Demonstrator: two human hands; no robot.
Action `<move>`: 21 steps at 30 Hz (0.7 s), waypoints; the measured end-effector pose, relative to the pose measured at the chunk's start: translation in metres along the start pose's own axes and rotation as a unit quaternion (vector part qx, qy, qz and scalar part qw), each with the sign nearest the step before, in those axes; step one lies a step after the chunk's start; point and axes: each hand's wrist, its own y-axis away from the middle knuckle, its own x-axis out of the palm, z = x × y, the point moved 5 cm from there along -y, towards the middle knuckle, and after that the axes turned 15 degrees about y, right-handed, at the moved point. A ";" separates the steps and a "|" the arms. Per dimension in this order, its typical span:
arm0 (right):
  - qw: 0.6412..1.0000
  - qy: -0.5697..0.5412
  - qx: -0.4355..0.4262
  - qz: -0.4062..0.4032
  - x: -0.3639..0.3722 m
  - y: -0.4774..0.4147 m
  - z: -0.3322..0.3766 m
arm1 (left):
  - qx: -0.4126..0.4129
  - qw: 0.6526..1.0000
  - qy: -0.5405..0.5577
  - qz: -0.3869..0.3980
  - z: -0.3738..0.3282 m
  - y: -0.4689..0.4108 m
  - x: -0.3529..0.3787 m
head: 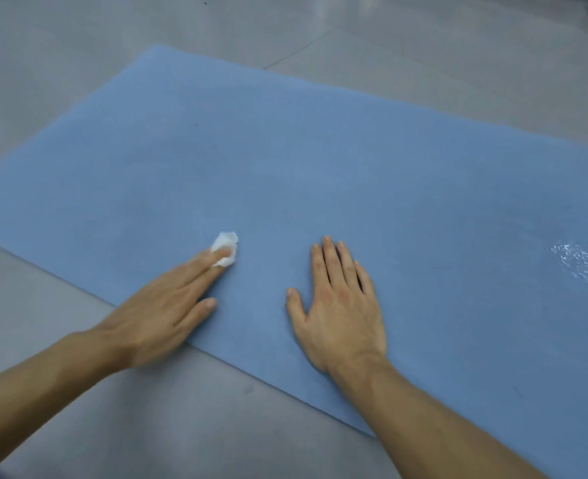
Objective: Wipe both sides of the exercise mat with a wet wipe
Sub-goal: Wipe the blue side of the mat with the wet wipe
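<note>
with the left hand [161, 316] pressing the wet wipe [226, 247] under straight fingers and the right hand [337, 305] released flat on the mat [320, 160], sweep overlapping strokes to the edges.

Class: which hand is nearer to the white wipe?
Left. The left hand presses the wipe onto the mat with straight fingers; the right hand lies flat on the mat, apart to the wipe's right.
</note>
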 end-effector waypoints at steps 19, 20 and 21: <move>1.000 0.026 0.000 0.012 -0.002 0.000 0.001 | 0.014 1.000 0.003 -0.016 -0.036 -0.028 0.037; 1.000 0.028 -0.001 0.013 -0.002 0.001 0.001 | 0.027 1.000 0.005 -0.010 -0.047 -0.024 0.043; 0.999 0.031 -0.002 0.013 -0.002 0.001 0.001 | 0.038 0.999 0.005 -0.004 -0.053 -0.018 0.046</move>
